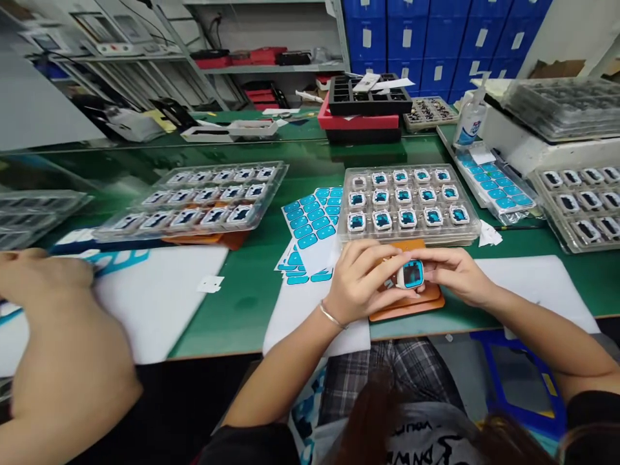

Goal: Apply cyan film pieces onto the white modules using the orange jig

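Note:
Between my two hands is a small white smartwatch case (413, 274) with a blue-bordered film on its face. My left hand (361, 278), a bracelet at its wrist, has its fingers wrapped round the case from the left. From the right, my right hand (455, 272) pinches the case's edge with thumb and fingers. Below them an orange pad (407, 312) rests on a white foam sheet (317, 329). Straight ahead stands a clear tray (409, 237) of similar cases, most with blue on their faces. Sheets of blue film stickers (310, 223) lie fanned out left of the tray.
A co-worker's arm (72, 361) reaches in at the left over another foam sheet (159, 297). Further trays of cases stand at left (198, 200) and right (581, 200). Black and red boxes (365, 113) and a pump bottle (471, 119) are behind. The green table's front edge is near my lap.

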Demonstrator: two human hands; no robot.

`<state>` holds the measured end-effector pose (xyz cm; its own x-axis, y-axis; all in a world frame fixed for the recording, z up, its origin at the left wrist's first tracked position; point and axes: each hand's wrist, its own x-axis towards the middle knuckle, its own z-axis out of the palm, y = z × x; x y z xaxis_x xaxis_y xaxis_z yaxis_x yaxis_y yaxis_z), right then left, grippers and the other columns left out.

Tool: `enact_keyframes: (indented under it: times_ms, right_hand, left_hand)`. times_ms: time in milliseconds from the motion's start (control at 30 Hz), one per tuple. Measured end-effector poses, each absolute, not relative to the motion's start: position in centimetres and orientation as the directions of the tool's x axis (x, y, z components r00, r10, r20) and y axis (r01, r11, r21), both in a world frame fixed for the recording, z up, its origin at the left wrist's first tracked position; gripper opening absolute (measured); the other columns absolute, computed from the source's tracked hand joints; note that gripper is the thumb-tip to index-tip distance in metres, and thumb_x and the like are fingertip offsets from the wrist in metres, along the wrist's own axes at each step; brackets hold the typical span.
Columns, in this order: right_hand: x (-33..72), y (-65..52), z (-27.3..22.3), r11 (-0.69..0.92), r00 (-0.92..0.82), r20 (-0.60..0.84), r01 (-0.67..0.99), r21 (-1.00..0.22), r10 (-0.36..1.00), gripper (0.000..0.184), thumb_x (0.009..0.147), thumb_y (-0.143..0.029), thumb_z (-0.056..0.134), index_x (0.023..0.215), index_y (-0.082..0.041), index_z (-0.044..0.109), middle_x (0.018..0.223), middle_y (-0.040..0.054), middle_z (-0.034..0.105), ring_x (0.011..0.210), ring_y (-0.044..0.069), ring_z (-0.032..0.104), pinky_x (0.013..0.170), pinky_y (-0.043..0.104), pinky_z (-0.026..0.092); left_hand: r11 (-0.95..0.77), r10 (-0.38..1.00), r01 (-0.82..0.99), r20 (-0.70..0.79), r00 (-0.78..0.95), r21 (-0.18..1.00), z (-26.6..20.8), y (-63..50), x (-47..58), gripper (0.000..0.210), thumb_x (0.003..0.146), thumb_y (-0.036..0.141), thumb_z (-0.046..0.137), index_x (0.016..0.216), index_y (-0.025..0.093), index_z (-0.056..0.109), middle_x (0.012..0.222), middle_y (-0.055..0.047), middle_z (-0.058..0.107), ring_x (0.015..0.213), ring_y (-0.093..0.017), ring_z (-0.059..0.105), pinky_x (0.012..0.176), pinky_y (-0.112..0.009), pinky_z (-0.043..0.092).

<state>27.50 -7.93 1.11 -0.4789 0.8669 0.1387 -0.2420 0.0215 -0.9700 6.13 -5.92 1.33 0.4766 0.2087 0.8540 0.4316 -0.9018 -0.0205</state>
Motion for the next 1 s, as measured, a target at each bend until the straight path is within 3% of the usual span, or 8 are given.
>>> enact_keyframes:
  times_ms: [333,533,700,1000]
  right_hand:
    - [27.18,-8.05,1.86,0.073,-0.43,0.129,-0.144,-0.987,0.894,0.029,0.077,-0.015,0.065,0.103,-0.023,0.077,0.083,-0.0007,0.076,0.063,0.013,0.068,0.065,0.027,0.06]
    - [27.19,-7.93,1.51,0.075,-0.418,0.12,-0.125,-0.989,0.9,0.026,0.082,-0.018,0.064,0.103,-0.023,0.077,0.064,-0.0022,0.071,0.056,0.011,0.066,0.06,0.024,0.058]
    - [27.1,-7.88,1.15,-0.043,-0.395,0.053,-0.231,-0.972,0.917,0.027,0.08,-0.035,0.074,0.103,-0.022,0.077,0.082,0.0032,0.075,0.057,0.011,0.064,0.055,0.025,0.055]
    - [26.9,-8.07,1.79,-0.084,-0.364,0.024,-0.28,-0.956,0.931,0.025,0.075,-0.034,0.08,0.097,-0.022,0.078,0.085,0.003,0.074,0.059,0.011,0.062,0.051,0.022,0.051]
  left_hand:
    - [-0.911,0.18,0.41,0.843,0.507,-0.052,1.36,-6.13,5.89,0.056,0.085,0.055,0.066,0.129,0.021,0.057,0.097,-0.006,0.069,0.093,-0.022,0.054,0.08,-0.035,0.047]
    - [-0.911,0.184,0.409,0.843,0.505,-0.047,1.25,-6.22,5.94,0.058,0.085,0.053,0.067,0.135,0.024,0.055,0.097,-0.006,0.069,0.094,-0.023,0.053,0.082,-0.036,0.046]
    - [-0.893,0.271,0.446,0.855,0.441,0.053,1.24,-6.22,6.1,0.051,0.086,0.052,0.066,0.128,0.024,0.06,0.097,-0.007,0.068,0.094,-0.024,0.052,0.084,-0.038,0.044]
    - [-0.888,0.31,0.451,0.844,0.439,0.092,0.91,-6.11,6.24,0.052,0.088,0.043,0.067,0.135,0.025,0.053,0.095,-0.006,0.068,0.091,-0.022,0.051,0.083,-0.037,0.044]
